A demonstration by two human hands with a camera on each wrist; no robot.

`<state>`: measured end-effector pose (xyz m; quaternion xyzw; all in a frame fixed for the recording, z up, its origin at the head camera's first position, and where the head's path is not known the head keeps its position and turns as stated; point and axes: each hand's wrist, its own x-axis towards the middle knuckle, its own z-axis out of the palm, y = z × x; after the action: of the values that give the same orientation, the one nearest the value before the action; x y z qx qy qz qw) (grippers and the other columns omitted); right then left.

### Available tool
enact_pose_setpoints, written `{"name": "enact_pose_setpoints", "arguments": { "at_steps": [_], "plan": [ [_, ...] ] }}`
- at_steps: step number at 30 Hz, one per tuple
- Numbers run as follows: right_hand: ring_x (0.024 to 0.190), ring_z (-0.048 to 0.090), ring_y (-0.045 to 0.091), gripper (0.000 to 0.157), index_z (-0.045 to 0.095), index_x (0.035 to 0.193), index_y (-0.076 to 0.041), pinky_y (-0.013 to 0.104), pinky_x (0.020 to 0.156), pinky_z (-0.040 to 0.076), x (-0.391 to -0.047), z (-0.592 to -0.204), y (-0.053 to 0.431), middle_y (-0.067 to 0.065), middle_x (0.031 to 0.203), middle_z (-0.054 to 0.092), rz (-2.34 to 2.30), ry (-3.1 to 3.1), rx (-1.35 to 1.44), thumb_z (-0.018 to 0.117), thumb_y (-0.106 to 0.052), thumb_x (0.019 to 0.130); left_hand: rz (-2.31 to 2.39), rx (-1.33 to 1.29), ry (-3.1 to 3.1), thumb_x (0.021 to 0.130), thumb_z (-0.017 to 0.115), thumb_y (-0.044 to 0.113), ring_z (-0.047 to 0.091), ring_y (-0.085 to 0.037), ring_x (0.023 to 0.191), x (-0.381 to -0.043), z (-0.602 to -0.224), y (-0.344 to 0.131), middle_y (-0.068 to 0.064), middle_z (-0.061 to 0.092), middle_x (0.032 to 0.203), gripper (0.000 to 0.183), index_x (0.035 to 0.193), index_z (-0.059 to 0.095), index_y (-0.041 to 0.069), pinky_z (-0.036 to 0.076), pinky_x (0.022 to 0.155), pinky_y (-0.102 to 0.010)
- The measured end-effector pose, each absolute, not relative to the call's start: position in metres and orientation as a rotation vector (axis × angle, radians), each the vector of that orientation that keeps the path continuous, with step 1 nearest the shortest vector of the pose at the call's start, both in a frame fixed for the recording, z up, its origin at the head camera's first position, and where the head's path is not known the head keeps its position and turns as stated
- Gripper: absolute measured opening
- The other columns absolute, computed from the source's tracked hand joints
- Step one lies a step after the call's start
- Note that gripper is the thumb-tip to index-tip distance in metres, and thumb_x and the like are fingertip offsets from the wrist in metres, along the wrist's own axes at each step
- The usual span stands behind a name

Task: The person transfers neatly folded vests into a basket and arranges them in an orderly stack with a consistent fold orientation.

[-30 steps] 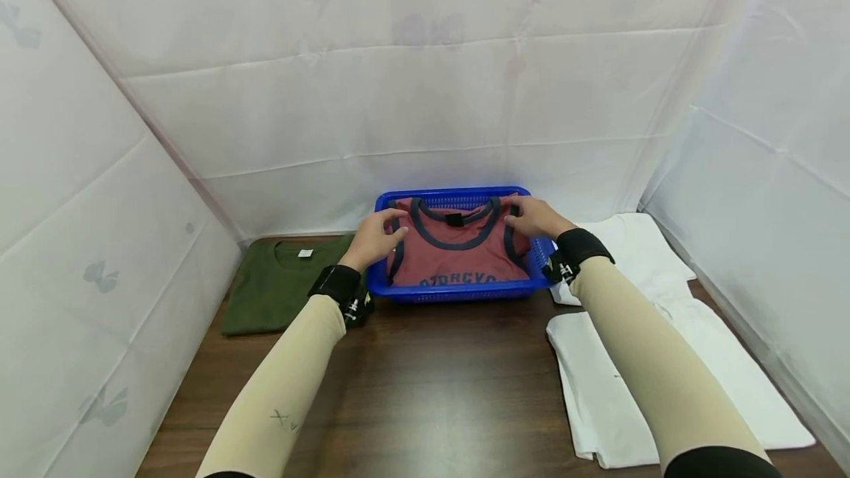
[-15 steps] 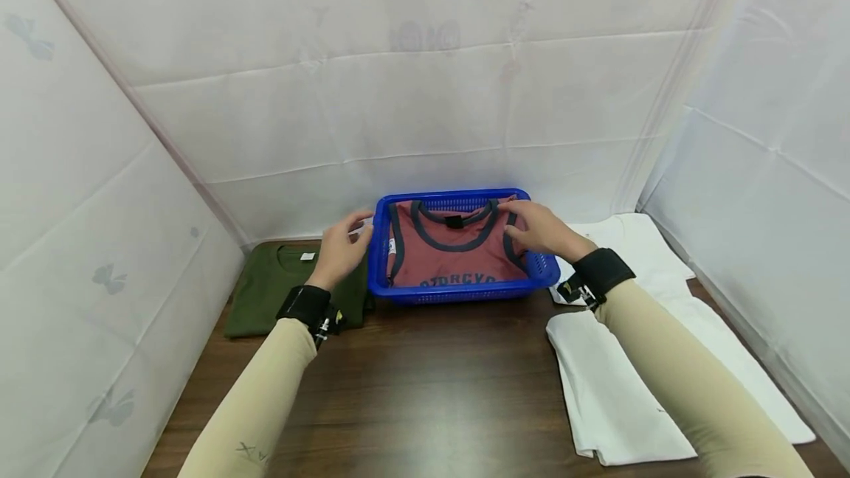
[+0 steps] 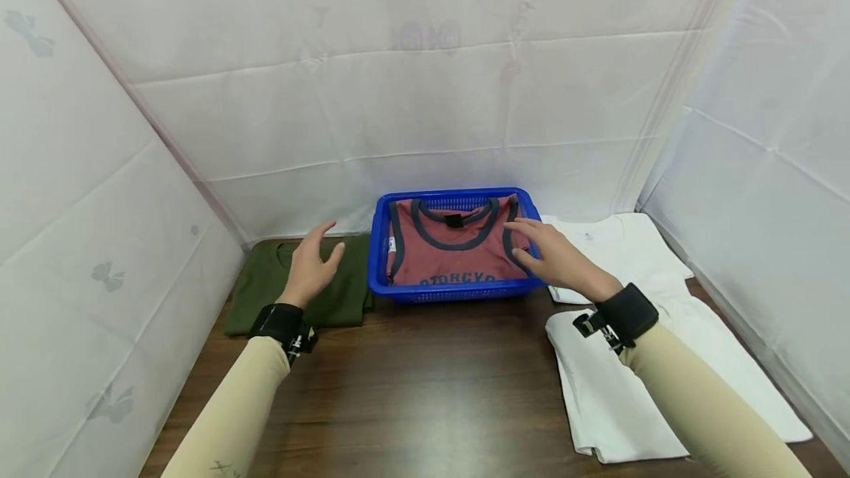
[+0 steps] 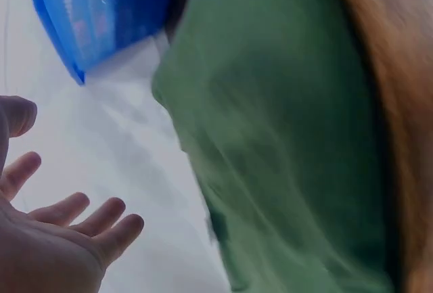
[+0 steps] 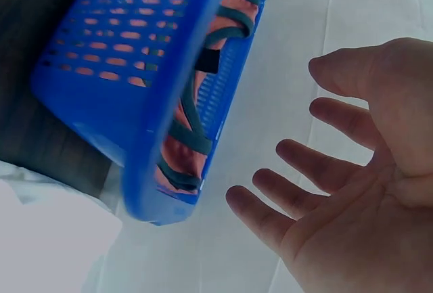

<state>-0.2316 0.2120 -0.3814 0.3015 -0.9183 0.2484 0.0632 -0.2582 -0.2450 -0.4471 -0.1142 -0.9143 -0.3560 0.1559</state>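
Observation:
A folded red shirt (image 3: pixel 458 253) with dark trim and lettering lies inside the blue plastic basket (image 3: pixel 465 291) at the back of the table. My left hand (image 3: pixel 308 268) hovers over the folded green shirt (image 3: pixel 262 290), holding nothing, fingers spread. In the left wrist view the fingers (image 4: pixel 111 218) are relaxed, apart from the green cloth. At the basket's right side my right hand (image 3: pixel 558 255) hangs in the air with loose fingers. The right wrist view has this palm (image 5: pixel 358 239) free of any thing, apart from the basket (image 5: pixel 95 114).
Folded white garments (image 3: pixel 617 389) lie on the right of the brown wooden table (image 3: pixel 425 389), another white shirt (image 3: pixel 631 242) behind them. White sheeting (image 3: pixel 425 109) encloses the back and both sides.
The left hand has come away from the red shirt and moved left over the green one. The right hand has let go of the shirt's shoulder and drawn back right.

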Motion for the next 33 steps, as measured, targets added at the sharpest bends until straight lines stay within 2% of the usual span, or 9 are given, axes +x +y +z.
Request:
{"name": "enact_pose_setpoints", "arguments": {
  "at_steps": [7,12,15,18,25,33],
  "plan": [
    [0.138,0.046,0.046,0.052,0.051,0.146,0.005,0.062,0.112,0.037,-0.216,-0.392,0.221,0.028,0.147,0.051,0.781,-2.741,0.902,0.067,-0.008,0.099,-0.954,-0.364,-2.706,0.108,0.056,0.022,0.029,-0.049,0.146,-0.255,-0.462,-0.267,-0.029,0.031,0.159,0.056,0.157,0.036,0.002,0.026,0.117,-0.062],
    [0.135,0.049,0.045,0.049,0.052,0.145,0.005,0.062,0.11,0.04,-0.213,-0.4,0.227,0.028,0.145,0.053,0.778,-2.699,0.906,0.066,-0.005,0.099,-0.906,-0.285,-2.815,0.107,0.057,0.026,0.023,-0.058,0.145,-0.254,-0.474,-0.275,-0.038,0.021,0.16,0.062,0.157,0.033,-0.001,0.025,0.113,-0.072],
    [0.135,0.048,0.046,0.048,0.052,0.146,0.004,0.063,0.109,0.039,-0.21,-0.404,0.231,0.028,0.146,0.052,0.788,-2.692,0.89,0.065,-0.005,0.1,-0.867,-0.261,-2.852,0.106,0.059,0.028,0.023,-0.061,0.143,-0.253,-0.48,-0.28,-0.04,0.018,0.16,0.067,0.158,0.03,-0.002,0.025,0.111,-0.074],
    [0.135,0.047,0.047,0.048,0.053,0.145,0.004,0.064,0.109,0.038,-0.207,-0.407,0.234,0.029,0.146,0.051,0.802,-2.679,0.878,0.064,-0.004,0.1,-0.828,-0.251,-2.876,0.104,0.061,0.031,0.022,-0.064,0.141,-0.25,-0.484,-0.284,-0.04,0.016,0.16,0.071,0.16,0.028,0.001,0.023,0.109,-0.077],
    [0.133,0.048,0.047,0.05,0.049,0.148,0.003,0.064,0.108,0.039,-0.202,-0.41,0.239,0.028,0.145,0.053,0.805,-2.664,0.873,0.064,-0.005,0.1,-0.695,-0.132,-3.004,0.1,0.064,0.045,0.011,-0.068,0.143,-0.245,-0.489,-0.288,-0.038,0.003,0.163,0.083,0.165,0.02,0.017,0.014,0.103,-0.087],
    [0.133,0.049,0.046,0.05,0.049,0.148,0.002,0.065,0.108,0.039,-0.201,-0.416,0.241,0.026,0.144,0.054,0.821,-2.679,0.847,0.064,-0.005,0.1,-0.681,-0.086,-3.097,0.099,0.064,0.049,0.006,-0.069,0.142,-0.241,-0.496,-0.292,-0.038,0.0,0.162,0.082,0.163,0.025,0.014,0.01,0.103,-0.087]
  ]
}}
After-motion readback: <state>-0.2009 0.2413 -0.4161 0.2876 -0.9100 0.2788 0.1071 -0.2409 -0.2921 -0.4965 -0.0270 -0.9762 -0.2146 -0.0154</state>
